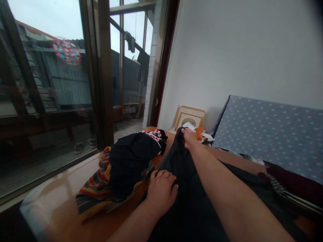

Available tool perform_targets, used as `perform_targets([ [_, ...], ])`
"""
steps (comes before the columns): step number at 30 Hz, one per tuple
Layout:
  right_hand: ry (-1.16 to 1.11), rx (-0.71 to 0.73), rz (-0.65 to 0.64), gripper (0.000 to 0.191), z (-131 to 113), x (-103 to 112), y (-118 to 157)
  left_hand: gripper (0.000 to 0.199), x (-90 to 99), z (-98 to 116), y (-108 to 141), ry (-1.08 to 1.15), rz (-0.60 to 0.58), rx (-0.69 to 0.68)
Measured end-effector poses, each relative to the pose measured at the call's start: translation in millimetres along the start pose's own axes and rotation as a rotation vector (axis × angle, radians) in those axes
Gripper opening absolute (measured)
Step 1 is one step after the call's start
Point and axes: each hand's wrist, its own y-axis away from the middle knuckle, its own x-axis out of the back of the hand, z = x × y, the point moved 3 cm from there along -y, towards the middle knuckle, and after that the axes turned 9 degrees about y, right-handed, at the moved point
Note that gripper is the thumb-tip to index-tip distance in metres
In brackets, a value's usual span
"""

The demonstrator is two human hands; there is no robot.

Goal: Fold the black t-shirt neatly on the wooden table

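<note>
- Right hand (189,138) was pinched on the bunched far end of a plain dark grey cloth garment (186,188), fingers and thumb closed on it.
- Left hand (161,188) lay palm-down near the garment's left edge, fingers loosely bent, thumb apart, no clamp visible. Hands well apart, left nearer, right farther.
- Garment ran from the far grip to the near edge of view, on a glossy orange-brown wooden worktop (118,223). Near part was too dark to read folds.
- Just left: a heap with a navy cloth garment (133,151) on top of a red, yellow and grey striped cloth (93,191); red-and-white patterned cloth (155,134) at its far end.
- Risk: left edge was close to the heap; a sweep left could snag the striped cloth and drag the heap.
- Risk: right hand held only a small bunch; a hard pull could slip it or leave a crease.
- Risk: left hand seemed to rest rather than grip, so the cloth could skew under a one-sided pull.
- Risk: crumpled orange cloth (199,132) and white sheet-like pieces (208,137) sat just beyond the right hand; a wide far swing could knock them, maybe the gold-edged picture frame (190,116) too.
</note>
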Motion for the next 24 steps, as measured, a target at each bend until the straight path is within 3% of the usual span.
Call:
perform_targets([
  [6, 0.003, -0.072, -0.230, 0.029, 17, -33, 11, 0.043, -11.2, -13, -1, -0.118, -0.065, 0.138],
  [10, 0.041, -0.124, -0.265, 0.028, 29, -22, 21, 0.042, -13.6, -17, -1, -0.174, -0.068, 0.182],
  [13, 0.086, -0.129, -0.155, 0.028, 37, 13, 20, 0.043, -14.4, -19, -1, -0.191, -0.059, 0.194],
  [20, 0.375, -0.144, 0.304, 0.022, 65, 139, 27, 0.051, -16.5, -21, -2, -0.258, -0.039, 0.250],
  [24, 0.605, -0.155, 0.306, 0.018, 87, 180, 37, 0.052, -18.5, -22, -2, -0.281, -0.035, 0.256],
])
